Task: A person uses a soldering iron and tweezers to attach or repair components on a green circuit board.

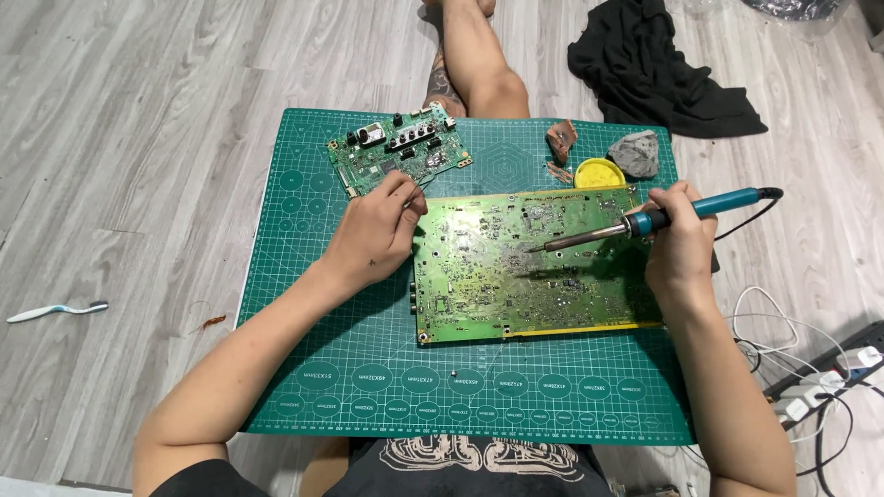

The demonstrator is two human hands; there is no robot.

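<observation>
Head view: a soldering iron (pixel 645 221) is gripped by the right hand (pixel 680 241), its tip held over the large green circuit board (pixel 525 267) (lying on a green cutting mat (pixel 368 387)); the board's left edge is pinched by the left hand (pixel 376 230).

The cutting mat (pixel 368 387) was dark green with a pale grid and printed ovals, and both circuit boards, the large one (pixel 525 267) and the small one (pixel 396 152), were brighter green. The soldering iron (pixel 645 221) had a teal handle. A yellow round tin (pixel 599 172), a grey sponge (pixel 635 152) and a black cloth (pixel 658 69) lay over the grey wood-grain floor (pixel 138 138).
</observation>
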